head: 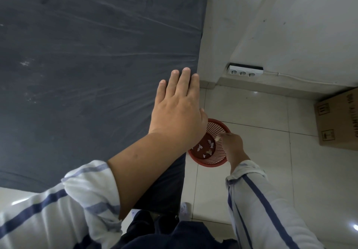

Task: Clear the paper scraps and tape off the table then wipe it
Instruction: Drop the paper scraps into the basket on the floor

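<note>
**Operator:** Status of the work area, left to right?

**Technician:** The tabletop (77, 64) has a dark, creased cover. Pale specks (24, 63) show toward its left. No tape is visible. The left hand (178, 109) is released, with fingers straight and together and the palm down over the tabletop's right edge. Contact with the cover cannot be confirmed.

**Operator:** Location of the scraps?

**Technician:** Several white scraps (199, 147) lie on the bottom of the red basket (205, 163). The basket stands on the floor (251, 113) just beside the tabletop. The right hand (232, 144) is above the basket's right rim, fingers pointing down into it. Whether it pinches a scrap or has let go cannot be told.

**Operator:** Procedure for this step?

**Technician:** The step appears to be depositing scraps.
1. Hold the right hand inside the rim line before spreading the fingers, because light paper drifts.
2. Rub the fingertips together to shed clinging bits.
3. Sweep the specks with the flat left hand toward the right edge, above the basket.
4. Wipe only once no scrap is left on the cover.
</note>
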Demonstrator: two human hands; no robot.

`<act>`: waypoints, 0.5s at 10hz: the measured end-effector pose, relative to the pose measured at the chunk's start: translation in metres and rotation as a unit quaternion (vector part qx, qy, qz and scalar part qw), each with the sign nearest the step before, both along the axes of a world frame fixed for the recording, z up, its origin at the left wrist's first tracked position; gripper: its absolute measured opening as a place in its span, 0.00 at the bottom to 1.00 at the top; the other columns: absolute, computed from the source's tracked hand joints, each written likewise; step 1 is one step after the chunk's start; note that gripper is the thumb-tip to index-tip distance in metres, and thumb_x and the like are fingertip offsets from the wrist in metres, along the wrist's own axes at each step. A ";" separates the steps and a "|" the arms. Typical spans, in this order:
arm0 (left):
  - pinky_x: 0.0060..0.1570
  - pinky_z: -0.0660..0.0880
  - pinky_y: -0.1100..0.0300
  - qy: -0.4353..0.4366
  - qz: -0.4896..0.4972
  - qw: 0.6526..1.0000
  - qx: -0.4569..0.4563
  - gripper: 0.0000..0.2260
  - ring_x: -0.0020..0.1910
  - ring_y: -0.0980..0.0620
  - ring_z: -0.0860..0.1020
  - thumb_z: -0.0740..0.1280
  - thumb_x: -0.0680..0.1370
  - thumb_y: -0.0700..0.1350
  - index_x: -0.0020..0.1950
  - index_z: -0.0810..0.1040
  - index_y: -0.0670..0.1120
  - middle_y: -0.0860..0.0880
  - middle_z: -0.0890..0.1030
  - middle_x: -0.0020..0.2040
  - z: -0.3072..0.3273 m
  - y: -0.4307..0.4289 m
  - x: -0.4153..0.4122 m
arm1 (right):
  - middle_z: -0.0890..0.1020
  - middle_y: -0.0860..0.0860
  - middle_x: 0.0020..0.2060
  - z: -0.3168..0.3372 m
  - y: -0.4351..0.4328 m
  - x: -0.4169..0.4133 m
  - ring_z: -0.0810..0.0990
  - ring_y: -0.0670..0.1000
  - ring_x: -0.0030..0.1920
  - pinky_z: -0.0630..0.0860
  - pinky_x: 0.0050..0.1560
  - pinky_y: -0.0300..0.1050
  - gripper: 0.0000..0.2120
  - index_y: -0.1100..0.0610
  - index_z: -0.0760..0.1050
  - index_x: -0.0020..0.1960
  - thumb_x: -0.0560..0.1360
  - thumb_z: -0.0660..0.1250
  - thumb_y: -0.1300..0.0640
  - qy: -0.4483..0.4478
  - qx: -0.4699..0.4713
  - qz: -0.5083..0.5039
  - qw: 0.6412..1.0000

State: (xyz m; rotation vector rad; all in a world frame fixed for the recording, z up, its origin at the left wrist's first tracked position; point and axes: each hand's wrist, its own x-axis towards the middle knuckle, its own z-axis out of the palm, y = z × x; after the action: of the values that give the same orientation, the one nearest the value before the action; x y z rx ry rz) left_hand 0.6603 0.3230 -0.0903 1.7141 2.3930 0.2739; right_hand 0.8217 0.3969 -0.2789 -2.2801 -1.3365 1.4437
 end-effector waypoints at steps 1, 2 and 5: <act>0.72 0.37 0.51 0.001 0.001 1.000 0.003 0.30 0.76 0.48 0.40 0.55 0.80 0.52 0.77 0.44 0.48 0.49 0.43 0.78 0.000 0.000 0.000 | 0.79 0.58 0.56 0.000 0.001 0.000 0.79 0.57 0.56 0.73 0.33 0.32 0.15 0.62 0.75 0.61 0.78 0.58 0.59 -0.065 -0.005 0.068 0.996; 0.72 0.37 0.51 0.000 0.001 1.000 0.003 0.30 0.76 0.48 0.40 0.55 0.80 0.52 0.77 0.44 0.48 0.49 0.43 0.78 0.000 0.000 0.000 | 0.80 0.59 0.53 0.003 0.003 0.001 0.79 0.57 0.53 0.77 0.48 0.43 0.14 0.64 0.75 0.58 0.76 0.62 0.57 -0.106 0.011 0.070 0.992; 0.72 0.37 0.51 0.005 0.001 1.000 0.007 0.31 0.76 0.48 0.40 0.56 0.79 0.52 0.77 0.44 0.48 0.49 0.44 0.78 -0.003 0.000 0.000 | 0.80 0.58 0.48 -0.004 0.002 0.001 0.78 0.57 0.48 0.71 0.42 0.43 0.17 0.63 0.72 0.57 0.74 0.66 0.54 -0.130 0.011 0.110 0.985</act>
State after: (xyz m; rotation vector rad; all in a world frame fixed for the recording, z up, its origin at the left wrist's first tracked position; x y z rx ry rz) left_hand 0.6607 0.3234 -0.0928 1.7233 2.4068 0.2839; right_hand 0.8225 0.3985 -0.2828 -2.4370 -1.7172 1.2094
